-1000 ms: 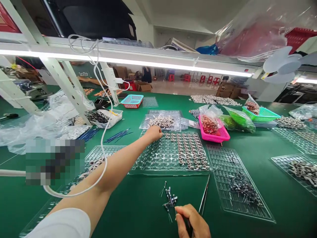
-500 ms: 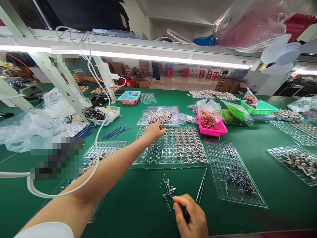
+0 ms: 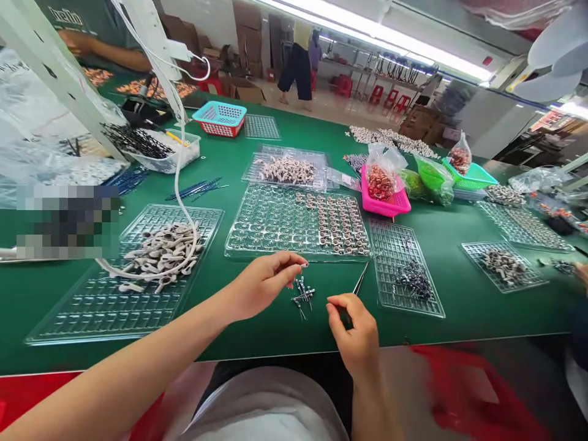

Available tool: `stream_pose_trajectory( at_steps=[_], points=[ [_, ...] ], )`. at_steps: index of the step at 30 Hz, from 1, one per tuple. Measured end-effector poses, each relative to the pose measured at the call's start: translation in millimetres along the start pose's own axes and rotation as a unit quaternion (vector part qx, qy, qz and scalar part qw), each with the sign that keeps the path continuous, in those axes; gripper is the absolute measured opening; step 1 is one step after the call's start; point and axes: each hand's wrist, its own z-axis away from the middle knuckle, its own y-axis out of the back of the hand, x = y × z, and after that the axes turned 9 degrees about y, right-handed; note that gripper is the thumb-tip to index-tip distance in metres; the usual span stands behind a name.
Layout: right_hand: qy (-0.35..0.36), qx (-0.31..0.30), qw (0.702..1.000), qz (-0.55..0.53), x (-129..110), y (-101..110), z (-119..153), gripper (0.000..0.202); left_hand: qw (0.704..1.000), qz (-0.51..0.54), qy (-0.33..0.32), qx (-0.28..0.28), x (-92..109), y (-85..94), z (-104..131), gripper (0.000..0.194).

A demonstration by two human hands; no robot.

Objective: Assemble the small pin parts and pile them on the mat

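My left hand [image 3: 260, 286] is closed in a pinch over the bench. A small whitish part [image 3: 304, 265] pokes out between its thumb and forefinger. Just below those fingertips lies a loose pile of small wire-legged electronic components [image 3: 303, 294]. To the right, my right hand [image 3: 354, 327] has its thumb and forefinger brought together; anything between them is too small to make out. Metal tweezers [image 3: 361, 278] lie right behind that hand, their lower end hidden by it. Beyond both hands, a clear moulded tray [image 3: 271, 223] carries rows of beige ring-shaped parts [image 3: 342, 223] on its right side.
Beige parts heap on a left tray [image 3: 82, 318] and a back tray [image 3: 250, 171]. Wire-legged components lie on a right tray [image 3: 386, 269]. A pink basket [image 3: 390, 207] stands behind it. A white cable [image 3: 178, 165] loops down at left. Another person's hand [image 3: 582, 274] shows far right.
My left hand has drawn back from the beige pile on the back tray to the loose components, with a small whitish part in its fingers. The view has tilted down.
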Motion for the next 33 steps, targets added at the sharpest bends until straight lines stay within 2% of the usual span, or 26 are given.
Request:
stream_pose_trajectory(
  at_steps=[4,7,10,14,18,25,29,33],
  points=[
    [0.018,-0.071,0.997,0.037,-2,-3,-5,0.013,0.990,0.134,0.034,-0.033,-19,-7.9,-14,0.031],
    [0.042,-0.102,0.992,0.064,-9,-11,-11,0.012,0.977,0.200,0.063,-0.030,-25,-9.9,-19,0.027],
    [0.064,-0.134,0.984,0.103,-16,-23,-17,0.010,0.964,0.251,0.084,-0.014,-24,-8.0,-18,0.020],
    [0.082,-0.136,0.973,0.169,-19,-37,-20,0.011,0.952,0.291,0.094,-0.009,-20,-5.7,-16,0.012],
    [0.076,-0.143,0.970,0.179,-18,-40,-20,0.013,0.951,0.292,0.104,-0.016,-16,-5.8,-14,0.009],
    [0.029,-0.101,0.991,0.087,-20,-33,-14,0.011,0.959,0.258,0.108,-0.039,-15,-5.6,-12,0.015],
    [-0.032,-0.034,0.999,-0.005,-20,-27,-13,0.007,0.969,0.216,0.096,-0.073,-22,-11.2,-11,0.016],
    [-0.072,0.057,0.993,-0.071,-18,-27,-12,0.004,0.969,0.198,0.083,-0.122,-27,-20.3,-9,0.017]
  ],
)
